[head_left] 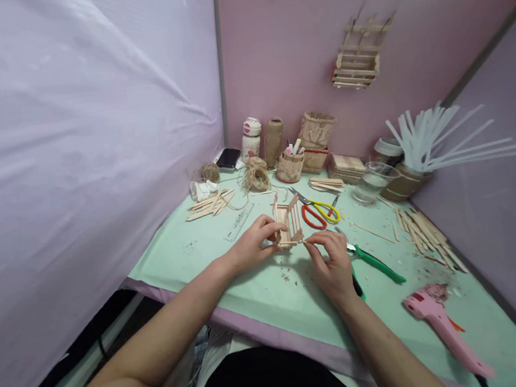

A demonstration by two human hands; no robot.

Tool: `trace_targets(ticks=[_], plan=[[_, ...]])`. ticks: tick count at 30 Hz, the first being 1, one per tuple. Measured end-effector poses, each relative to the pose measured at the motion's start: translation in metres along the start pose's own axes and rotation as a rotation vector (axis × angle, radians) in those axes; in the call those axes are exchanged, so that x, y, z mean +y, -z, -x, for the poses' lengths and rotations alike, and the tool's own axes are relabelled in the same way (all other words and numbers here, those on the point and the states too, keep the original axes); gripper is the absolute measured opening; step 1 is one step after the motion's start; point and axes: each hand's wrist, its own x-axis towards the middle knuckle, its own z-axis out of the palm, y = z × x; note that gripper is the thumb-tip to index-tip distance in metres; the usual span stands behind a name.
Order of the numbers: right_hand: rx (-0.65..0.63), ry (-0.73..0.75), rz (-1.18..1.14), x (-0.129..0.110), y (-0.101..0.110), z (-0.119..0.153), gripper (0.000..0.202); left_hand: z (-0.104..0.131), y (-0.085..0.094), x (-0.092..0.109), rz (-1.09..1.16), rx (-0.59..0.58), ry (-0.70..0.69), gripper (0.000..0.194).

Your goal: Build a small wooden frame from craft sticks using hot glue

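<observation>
A small wooden stick frame with slatted sides is held just above the green tabletop, near the middle of the view. My left hand grips its left side between thumb and fingers. At its lower right corner, the thumb and fingertips of my right hand are pinched together on the end of a thin stick. Behind the frame lie scissors with one red and one yellow handle. Green-handled pliers rest just right of my right hand.
A pink glue gun lies at the right front. Loose sticks are spread along the right edge, more sticks at the left. Twine, a bottle, a clear cup and pots stand behind. A stick swing hangs above.
</observation>
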Motion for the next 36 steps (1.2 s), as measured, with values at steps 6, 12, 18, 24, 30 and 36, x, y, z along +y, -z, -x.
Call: trace_targets(ticks=[6,12,18,24,30,36], plan=[[0.008,-0.005,-0.001,0.0001,-0.0008,-0.0004,0.005,-0.0005,-0.0004,0.0012,0.001,0.003,0.002,0.035],[0.010,-0.009,0.005,0.0018,-0.0004,0.0010,0.004,-0.0002,-0.0007,-0.0006,0.002,0.005,0.002,0.036],[0.016,-0.005,0.014,0.0026,-0.0014,0.0006,0.005,0.0000,-0.0012,-0.0009,0.002,0.008,-0.003,0.035],[0.019,0.003,0.013,0.0022,-0.0030,-0.0008,0.005,-0.0002,-0.0016,-0.0009,0.002,0.009,-0.004,0.034],[0.017,-0.001,0.004,0.0021,-0.0034,-0.0009,0.006,-0.0003,-0.0014,-0.0018,0.000,0.010,-0.002,0.035],[0.012,-0.037,-0.011,0.0000,-0.0035,-0.0020,0.006,-0.0015,-0.0018,-0.0028,-0.001,0.010,0.022,0.040]])
